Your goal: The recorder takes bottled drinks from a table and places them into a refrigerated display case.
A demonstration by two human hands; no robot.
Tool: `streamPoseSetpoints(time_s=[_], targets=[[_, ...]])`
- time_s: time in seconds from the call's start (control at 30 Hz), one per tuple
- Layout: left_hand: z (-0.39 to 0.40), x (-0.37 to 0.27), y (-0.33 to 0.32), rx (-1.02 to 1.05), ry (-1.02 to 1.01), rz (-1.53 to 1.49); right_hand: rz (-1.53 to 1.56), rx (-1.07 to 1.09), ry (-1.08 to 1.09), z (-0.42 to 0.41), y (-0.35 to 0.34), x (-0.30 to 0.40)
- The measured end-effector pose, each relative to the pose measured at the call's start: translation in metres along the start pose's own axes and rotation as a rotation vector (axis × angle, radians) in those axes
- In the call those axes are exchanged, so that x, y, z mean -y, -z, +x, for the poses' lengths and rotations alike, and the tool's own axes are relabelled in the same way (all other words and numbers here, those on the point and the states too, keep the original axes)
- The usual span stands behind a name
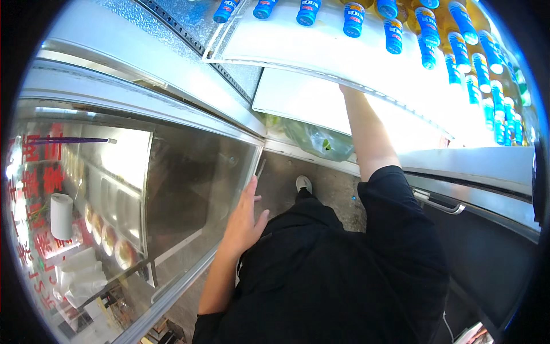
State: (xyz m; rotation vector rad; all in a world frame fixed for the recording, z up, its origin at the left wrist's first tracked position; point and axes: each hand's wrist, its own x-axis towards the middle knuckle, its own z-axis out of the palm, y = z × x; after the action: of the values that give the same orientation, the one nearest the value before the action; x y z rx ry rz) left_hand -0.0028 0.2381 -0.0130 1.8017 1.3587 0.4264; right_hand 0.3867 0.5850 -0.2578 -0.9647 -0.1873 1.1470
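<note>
My left hand [245,219] is beside the frame edge of an opened glass door [193,180], its thumb apart from its fingers and nothing held. Whether its fingertips touch the frame is hard to tell. My right forearm [369,124] reaches into a lit refrigerated display cabinet, beneath an upper white shelf [283,47]; the hand itself is hidden there. Below the forearm, a lower white shelf [300,94] shows. Under that lies a translucent green plastic bag [318,139], with bits of green leaf showing. Bottles with blue necks [353,19] fill the upper shelf's back and right.
A metal handle [442,205] juts from the dark panel at right. Through the glass door appear a white paper roll [61,215], red lettering and a steel counter. My shoe [303,184] stands on the concrete floor [335,185] near the cabinet's base.
</note>
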Motion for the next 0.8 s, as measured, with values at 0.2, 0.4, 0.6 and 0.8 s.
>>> streamPoseSetpoints(time_s=[0.2,0.4,0.6,0.8], targets=[[-0.001,0.0,-0.005,0.012,-0.02,0.023,0.062,-0.024,-0.021,0.017,0.001,-0.002],[-0.012,0.004,-0.004,0.006,0.006,0.028,0.111,-0.036,-0.032,0.033,-0.018,0.004],[-0.036,0.011,0.004,0.011,0.082,0.048,0.171,-0.036,-0.036,0.012,-0.004,-0.004],[-0.106,0.067,0.012,-0.035,0.128,0.018,0.224,-0.061,-0.008,-0.055,-0.013,-0.014]])
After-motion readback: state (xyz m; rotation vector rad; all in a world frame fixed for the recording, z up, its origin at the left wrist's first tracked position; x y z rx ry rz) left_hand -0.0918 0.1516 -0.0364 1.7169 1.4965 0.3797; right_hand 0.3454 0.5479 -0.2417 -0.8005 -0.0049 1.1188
